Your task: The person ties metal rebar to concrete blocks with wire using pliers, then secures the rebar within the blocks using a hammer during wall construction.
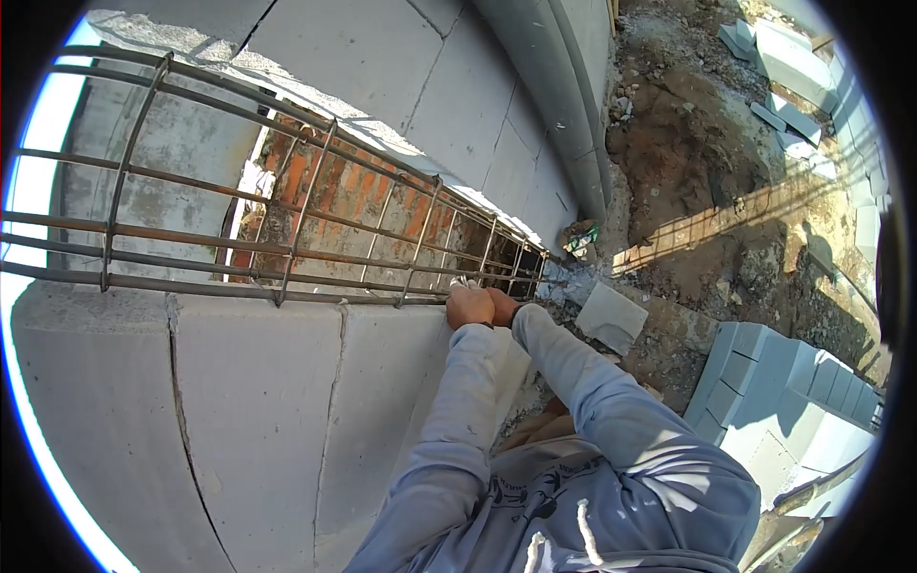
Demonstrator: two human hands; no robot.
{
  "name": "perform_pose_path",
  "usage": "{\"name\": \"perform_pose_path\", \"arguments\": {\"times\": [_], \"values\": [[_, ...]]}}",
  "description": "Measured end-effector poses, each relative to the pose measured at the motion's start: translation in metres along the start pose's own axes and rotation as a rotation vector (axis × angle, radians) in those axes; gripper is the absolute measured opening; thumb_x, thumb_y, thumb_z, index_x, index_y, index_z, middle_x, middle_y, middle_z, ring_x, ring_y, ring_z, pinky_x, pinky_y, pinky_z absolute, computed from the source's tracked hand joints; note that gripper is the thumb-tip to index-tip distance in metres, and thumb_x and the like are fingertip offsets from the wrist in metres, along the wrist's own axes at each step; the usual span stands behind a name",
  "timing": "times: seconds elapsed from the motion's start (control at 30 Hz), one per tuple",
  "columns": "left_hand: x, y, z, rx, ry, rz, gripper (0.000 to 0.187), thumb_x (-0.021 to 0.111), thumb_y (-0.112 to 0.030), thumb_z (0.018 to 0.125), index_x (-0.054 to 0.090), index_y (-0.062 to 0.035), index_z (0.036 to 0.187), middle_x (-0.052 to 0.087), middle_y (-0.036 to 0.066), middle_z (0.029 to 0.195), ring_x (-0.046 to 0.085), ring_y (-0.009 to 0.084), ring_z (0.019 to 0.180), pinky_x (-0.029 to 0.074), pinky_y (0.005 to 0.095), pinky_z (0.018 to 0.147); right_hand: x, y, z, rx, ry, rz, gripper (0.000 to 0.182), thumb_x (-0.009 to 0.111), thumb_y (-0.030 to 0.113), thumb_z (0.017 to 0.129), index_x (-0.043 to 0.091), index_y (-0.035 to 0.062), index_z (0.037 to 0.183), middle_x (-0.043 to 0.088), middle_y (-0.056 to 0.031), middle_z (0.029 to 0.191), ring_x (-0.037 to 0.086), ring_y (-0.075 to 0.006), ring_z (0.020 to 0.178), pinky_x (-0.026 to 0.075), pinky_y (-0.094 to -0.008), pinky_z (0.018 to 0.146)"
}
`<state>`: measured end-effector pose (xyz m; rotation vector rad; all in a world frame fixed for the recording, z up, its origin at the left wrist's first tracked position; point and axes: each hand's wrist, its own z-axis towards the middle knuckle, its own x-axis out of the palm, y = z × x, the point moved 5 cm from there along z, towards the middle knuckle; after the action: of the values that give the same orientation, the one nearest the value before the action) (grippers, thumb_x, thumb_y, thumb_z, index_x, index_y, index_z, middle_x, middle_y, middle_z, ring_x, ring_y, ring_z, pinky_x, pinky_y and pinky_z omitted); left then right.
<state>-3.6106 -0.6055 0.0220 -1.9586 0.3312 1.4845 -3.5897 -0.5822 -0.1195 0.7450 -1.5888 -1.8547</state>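
Note:
A rebar cage (201,201) of long rusty bars tied with cross stirrups stands upright along a light grey block wall (258,382). My left hand (469,307) is closed at the cage's lower edge, near the wall's top corner. Close against it, my right hand (501,306) is also closed, its fingers mostly hidden behind the left. A small whitish bit shows at the left fingertips, too small to name. What either hand grips cannot be made out. Long grey sleeves cover both arms.
Another block wall (468,95) with a grey pipe (564,105) runs beyond the cage. Exposed brick (353,191) shows through the bars. On the dirt ground (678,162) lie a loose block (611,317) and broken pieces (793,119). Stacked blocks (778,382) stand at right.

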Motion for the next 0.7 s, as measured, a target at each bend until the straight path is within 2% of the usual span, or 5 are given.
{"name": "perform_pose_path", "arguments": {"times": [0.23, 0.37, 0.47, 0.57, 0.7], "values": [[0.004, 0.001, 0.004, -0.044, -0.058, 0.038, 0.032, 0.052, -0.019, 0.083, 0.059, 0.0081, 0.098, 0.061, 0.03, 0.098, 0.06, 0.043, 0.092, 0.049, 0.0464, 0.077, 0.006, -0.013, 0.006, 0.205, 0.134, 0.02, 0.02, 0.06, 0.01, 0.074, 0.065, 0.0035, 0.092, 0.066, -0.0105, 0.066, 0.065, -0.0203, 0.058, 0.052, -0.0335, 0.05], [0.005, -0.005, 0.001, -0.022, -0.062, 0.04, 0.03, 0.051, -0.013, 0.079, 0.057, 0.0093, 0.098, 0.06, 0.031, 0.1, 0.059, 0.045, 0.09, 0.048, 0.0481, 0.078, -0.003, 0.016, -0.004, 0.435, 0.218, 0.08, 0.03, 0.056, 0.025, 0.082, 0.06, 0.0073, 0.105, 0.066, -0.0111, 0.069, 0.063, -0.0224, 0.056, 0.05, -0.0352, 0.05], [0.015, 0.016, 0.023, 0.036, -0.115, 0.126, 0.031, 0.049, -0.015, 0.081, 0.058, 0.01, 0.096, 0.06, 0.031, 0.098, 0.061, 0.0444, 0.088, 0.048, 0.0481, 0.076, -0.02, 0.05, -0.025, 0.268, 0.002, -0.116, 0.036, 0.056, 0.03, 0.082, 0.06, 0.0108, 0.113, 0.065, -0.0213, 0.099, 0.062, -0.0324, 0.097, 0.047, -0.0421, 0.083], [0.032, 0.04, 0.05, 0.012, -0.075, 0.113, 0.035, 0.049, -0.022, 0.083, 0.06, 0.0094, 0.093, 0.062, 0.03, 0.097, 0.063, 0.0411, 0.087, 0.049, 0.0475, 0.072, -0.037, 0.063, -0.072, 0.397, -0.04, -0.082, 0.041, 0.056, 0.027, 0.083, 0.056, 0.0085, 0.12, 0.058, -0.0241, 0.114, 0.054, -0.035, 0.111, 0.042, -0.0439, 0.092], [0.063, 0.039, 0.077, 0.524, 0.178, 1.095, 0.026, 0.044, -0.018, 0.09, 0.063, 0.0005, 0.092, 0.066, 0.015, 0.089, 0.066, 0.0302, 0.077, 0.054, 0.0375, 0.065, -0.056, 0.039, -0.139, 0.594, -0.023, -0.104, 0.048, 0.054, 0.023, 0.083, 0.049, -0.0004, 0.125, 0.057, -0.0237, 0.115, 0.055, -0.0364, 0.109, 0.043, -0.0452, 0.091]]}}
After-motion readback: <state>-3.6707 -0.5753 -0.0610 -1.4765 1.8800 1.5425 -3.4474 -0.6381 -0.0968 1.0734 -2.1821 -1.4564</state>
